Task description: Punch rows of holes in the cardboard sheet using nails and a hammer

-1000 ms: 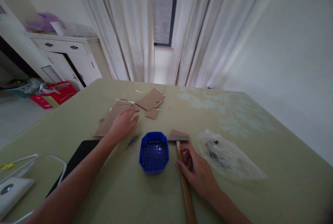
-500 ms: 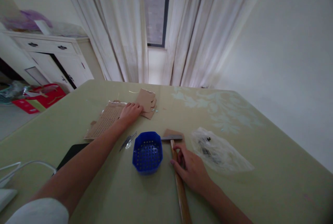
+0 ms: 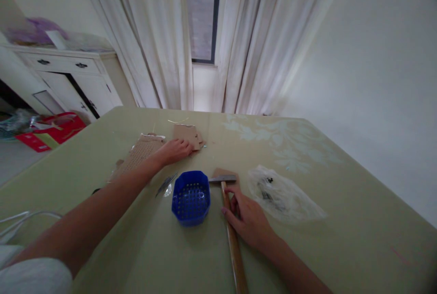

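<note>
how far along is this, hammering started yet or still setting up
Still setting up, it seems. Done: punched cardboard sheet, blue basket and nails are laid out. In hand: left hand reaches the small cardboard pieces; right hand rests on the hammer, which lies flat. Left: any hammering.

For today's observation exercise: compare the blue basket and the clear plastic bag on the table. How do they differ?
The blue basket is rigid, opaque and stands upright with perforated walls; the clear plastic bag is limp, see-through and lies flat. The basket sits left of the hammer, the bag right of it. Both rest on the table, untouched by either hand.
</note>
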`<state>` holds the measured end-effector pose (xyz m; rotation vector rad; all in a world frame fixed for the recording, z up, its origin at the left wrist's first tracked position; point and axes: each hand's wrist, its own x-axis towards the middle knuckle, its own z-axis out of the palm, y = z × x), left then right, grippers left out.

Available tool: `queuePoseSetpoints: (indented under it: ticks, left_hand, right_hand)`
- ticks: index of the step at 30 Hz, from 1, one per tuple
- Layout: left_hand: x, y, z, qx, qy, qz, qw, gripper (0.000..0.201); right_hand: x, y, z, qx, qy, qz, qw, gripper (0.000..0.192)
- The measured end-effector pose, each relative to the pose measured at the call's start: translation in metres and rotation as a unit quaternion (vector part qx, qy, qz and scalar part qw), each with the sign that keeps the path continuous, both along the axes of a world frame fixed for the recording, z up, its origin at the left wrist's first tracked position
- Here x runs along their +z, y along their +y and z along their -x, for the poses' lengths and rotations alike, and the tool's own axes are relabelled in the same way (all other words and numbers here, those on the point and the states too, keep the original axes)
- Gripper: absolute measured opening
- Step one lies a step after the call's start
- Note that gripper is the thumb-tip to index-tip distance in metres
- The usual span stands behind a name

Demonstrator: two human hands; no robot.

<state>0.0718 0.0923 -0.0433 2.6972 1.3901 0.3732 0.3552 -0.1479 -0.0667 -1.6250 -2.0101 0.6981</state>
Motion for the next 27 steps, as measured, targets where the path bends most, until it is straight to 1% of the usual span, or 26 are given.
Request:
queuePoseSetpoints:
  ticks: [1,3,4,5,7,9,11,13,14,15,16,17,18,20,21,22,23,24,25,26,27]
  left_hand:
    - [0.003,0.000,0.000,0.014,-0.030,-0.002,0.999,0.002]
    - [0.015,0.004,0.003,0.059,-0.106,-0.016,0.992,0.013]
    - [0.023,0.007,0.005,0.089,-0.152,-0.027,0.984,0.019]
    - [0.032,0.010,0.008,0.121,-0.202,-0.041,0.971,0.024]
    - [0.053,0.014,0.016,0.178,-0.310,-0.067,0.932,0.032]
    - [0.072,0.012,0.022,0.197,-0.415,-0.072,0.886,0.036]
    - [0.085,0.000,0.026,0.180,-0.495,-0.050,0.849,0.035]
    - [0.094,-0.021,0.025,0.138,-0.545,-0.005,0.827,0.029]
    - [0.096,-0.033,0.024,0.109,-0.571,0.029,0.813,0.028]
    - [0.099,-0.045,0.022,0.060,-0.622,0.103,0.774,0.031]
    - [0.101,-0.057,0.020,0.026,-0.646,0.160,0.746,0.033]
    - [0.103,-0.067,0.018,0.003,-0.648,0.197,0.735,0.033]
    - [0.106,-0.076,0.016,-0.015,-0.644,0.220,0.732,0.032]
    - [0.109,-0.089,0.015,-0.035,-0.617,0.240,0.749,0.030]
    - [0.109,-0.094,0.014,-0.043,-0.603,0.249,0.757,0.031]
    - [0.109,-0.097,0.014,-0.051,-0.589,0.263,0.762,0.033]
    - [0.109,-0.100,0.014,-0.058,-0.579,0.280,0.764,0.035]
    - [0.108,-0.102,0.014,-0.066,-0.573,0.293,0.763,0.037]
    - [0.107,-0.104,0.013,-0.074,-0.571,0.302,0.760,0.038]
    - [0.106,-0.106,0.012,-0.080,-0.571,0.305,0.758,0.038]
    - [0.105,-0.108,0.010,-0.085,-0.574,0.303,0.756,0.038]
  right_hand:
    - [0.001,0.000,0.000,0.000,0.002,0.002,1.000,0.042]
    - [0.002,0.000,0.000,0.000,0.002,0.008,1.000,0.043]
    - [0.002,0.000,0.000,0.000,0.000,0.011,1.000,0.044]
    - [0.002,0.000,-0.001,0.000,-0.002,0.013,1.000,0.044]
    - [0.002,0.000,-0.001,0.000,-0.006,0.013,1.000,0.043]
    - [0.002,0.000,-0.002,0.001,-0.006,0.009,1.000,0.042]
    - [0.001,0.000,-0.002,0.000,-0.003,0.005,1.000,0.042]
    - [0.000,0.000,-0.002,0.000,-0.002,0.005,1.000,0.041]
    - [0.000,0.000,-0.001,-0.001,-0.002,0.006,1.000,0.041]
    - [0.000,0.000,-0.001,-0.002,-0.001,0.008,1.000,0.040]
    - [-0.001,0.000,-0.001,-0.004,0.002,0.010,1.000,0.040]
    - [-0.001,0.000,-0.002,-0.011,0.013,0.011,1.000,0.039]
    - [-0.001,0.000,-0.002,-0.019,0.033,0.010,0.999,0.037]
    - [0.004,0.001,-0.006,-0.035,0.119,-0.023,0.992,0.039]
    - [0.009,0.002,-0.007,-0.044,0.179,-0.059,0.981,0.044]
    - [0.017,0.005,-0.009,-0.051,0.243,-0.103,0.963,0.052]
    - [0.027,0.008,-0.010,-0.062,0.303,-0.155,0.938,0.059]
    - [0.040,0.012,-0.011,-0.077,0.347,-0.186,0.916,0.065]
    - [0.055,0.017,-0.011,-0.088,0.381,-0.196,0.899,0.070]
    - [0.070,0.023,-0.010,-0.086,0.400,-0.195,0.891,0.070]
    - [0.086,0.029,-0.007,-0.074,0.401,-0.172,0.897,0.062]
